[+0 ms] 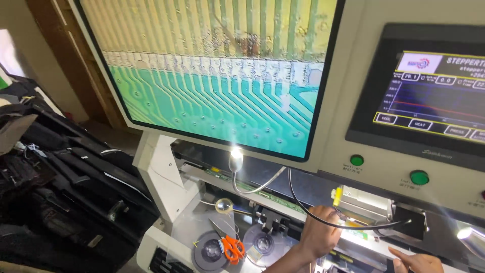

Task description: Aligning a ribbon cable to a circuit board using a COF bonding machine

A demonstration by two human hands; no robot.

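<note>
- Orange-handled scissors [231, 248] lie on our machine deck's [166, 237] front-left part, beside round knobs, handy but unused.
- Our left hand [319, 233], fingers curled together, reaches under the bright press head [365, 205], touching the lit strip [353, 237] there; whether it grips anything we cannot tell.
- Our right hand [417, 262] rests loosely apart at the deck's front edge; cables crowd the gap.

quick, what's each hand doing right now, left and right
Left hand: curled, fingers under the white head; whether it grips anything cannot be told.
Right hand: open, holding nothing, finger pointing left along the bench.
</note>
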